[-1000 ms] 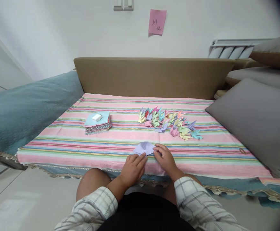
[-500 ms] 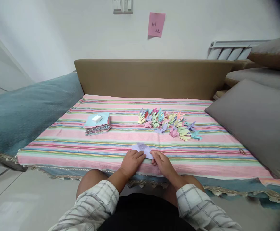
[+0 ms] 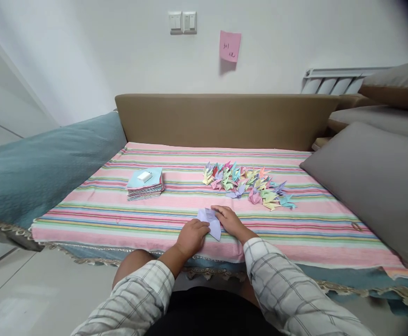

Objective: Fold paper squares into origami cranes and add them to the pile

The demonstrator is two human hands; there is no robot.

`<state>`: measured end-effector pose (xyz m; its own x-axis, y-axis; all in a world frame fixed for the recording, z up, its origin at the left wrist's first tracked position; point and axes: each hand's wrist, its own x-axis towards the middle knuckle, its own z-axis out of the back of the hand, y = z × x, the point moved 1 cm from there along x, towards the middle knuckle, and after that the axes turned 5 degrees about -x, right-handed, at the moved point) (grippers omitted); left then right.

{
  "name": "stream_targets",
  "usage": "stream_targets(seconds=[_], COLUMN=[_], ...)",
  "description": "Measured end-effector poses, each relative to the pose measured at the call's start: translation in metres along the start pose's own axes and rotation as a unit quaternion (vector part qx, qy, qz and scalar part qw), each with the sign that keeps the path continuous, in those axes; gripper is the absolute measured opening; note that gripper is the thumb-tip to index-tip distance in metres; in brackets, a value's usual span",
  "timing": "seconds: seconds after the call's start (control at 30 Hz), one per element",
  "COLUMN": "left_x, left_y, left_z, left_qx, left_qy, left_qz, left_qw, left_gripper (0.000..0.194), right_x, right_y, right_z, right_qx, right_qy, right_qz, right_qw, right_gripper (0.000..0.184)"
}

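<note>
A pale purple sheet of origami paper, partly folded, lies on the striped cloth at the front edge. My left hand grips its left side, fingers bent together over the paper. At the upper right edge of the same sheet, my right hand has its fingers closed on the paper. My fingers cover parts of the folds. Beyond my hands sits a group of folded paper cranes in several colours. To the left stands a stack of square coloured paper with a small white block on top.
The striped cloth covers the sofa seat. A brown backrest runs along the wall, with a blue-covered armrest on the left. Grey cushions pile up at the right. A small brownish loop lies near them.
The purple paper has turned, with a pointed part now facing me. My right hand has moved from its right corner up to its upper edge. The camera view has tilted slightly upward.
</note>
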<state>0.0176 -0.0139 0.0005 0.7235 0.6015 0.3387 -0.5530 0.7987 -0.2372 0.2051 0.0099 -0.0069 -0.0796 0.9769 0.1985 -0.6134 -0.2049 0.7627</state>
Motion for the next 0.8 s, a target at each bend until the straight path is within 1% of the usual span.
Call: stream_targets(seconds=[0.13, 0.27, 0.3, 0.37, 0.43, 0.53, 0.57, 0.6, 0.63, 0.7, 0.73, 0.77, 0.8], left_x=[0.003, 0.009, 0.010, 0.010, 0.009, 0.007, 0.007, 0.007, 0.008, 0.011, 0.012, 0.014, 0.015], left_y=[-0.011, -0.021, -0.021, -0.021, -0.016, -0.006, -0.001, 0.003, 0.007, 0.014, 0.017, 0.020, 0.022], left_z=[0.012, 0.019, 0.018, 0.017, 0.014, 0.012, 0.012, 0.013, 0.014, 0.016, 0.017, 0.018, 0.019], left_qx=[-0.043, -0.029, -0.021, -0.011, -0.007, -0.006, -0.007, -0.011, -0.014, -0.019, -0.018, -0.016, -0.014], left_qy=[-0.014, 0.008, 0.006, -0.005, -0.014, -0.019, -0.017, -0.013, -0.007, 0.006, 0.011, 0.014, 0.015], left_qz=[0.069, 0.113, 0.123, 0.138, 0.130, 0.072, 0.053, 0.035, 0.018, -0.008, -0.015, -0.017, -0.015], left_qw=[0.997, 0.993, 0.992, 0.990, 0.991, 0.997, 0.998, 0.999, 1.000, 1.000, 1.000, 1.000, 1.000], left_gripper=[0.023, 0.041, 0.042, 0.035, 0.023, 0.013, 0.011, 0.010, 0.010, 0.012, 0.012, 0.012, 0.012], right_x=[-0.002, -0.012, -0.015, -0.023, -0.032, -0.043, -0.045, -0.047, -0.047, -0.046, -0.044, -0.042, -0.040], right_y=[0.002, 0.007, 0.009, 0.011, 0.011, 0.010, 0.011, 0.011, 0.013, 0.016, 0.018, 0.019, 0.019], right_z=[0.002, 0.006, 0.007, 0.007, 0.006, 0.004, 0.004, 0.004, 0.005, 0.008, 0.009, 0.011, 0.012], right_qx=[0.010, -0.003, -0.007, -0.021, -0.032, -0.042, -0.058, -0.081, -0.107, -0.154, -0.169, -0.176, -0.178], right_qy=[0.003, -0.011, -0.014, -0.019, -0.020, -0.014, -0.020, -0.035, -0.056, -0.093, -0.095, -0.083, -0.061], right_qz=[-0.038, -0.087, -0.097, -0.120, -0.137, -0.139, -0.128, -0.104, -0.067, 0.036, 0.086, 0.126, 0.150], right_qw=[0.999, 0.996, 0.995, 0.992, 0.990, 0.989, 0.990, 0.991, 0.990, 0.983, 0.977, 0.973, 0.971], right_gripper=[0.023, 0.020, 0.020, 0.019, 0.020, 0.024, 0.026, 0.030, 0.035, 0.047, 0.049, 0.048, 0.043])
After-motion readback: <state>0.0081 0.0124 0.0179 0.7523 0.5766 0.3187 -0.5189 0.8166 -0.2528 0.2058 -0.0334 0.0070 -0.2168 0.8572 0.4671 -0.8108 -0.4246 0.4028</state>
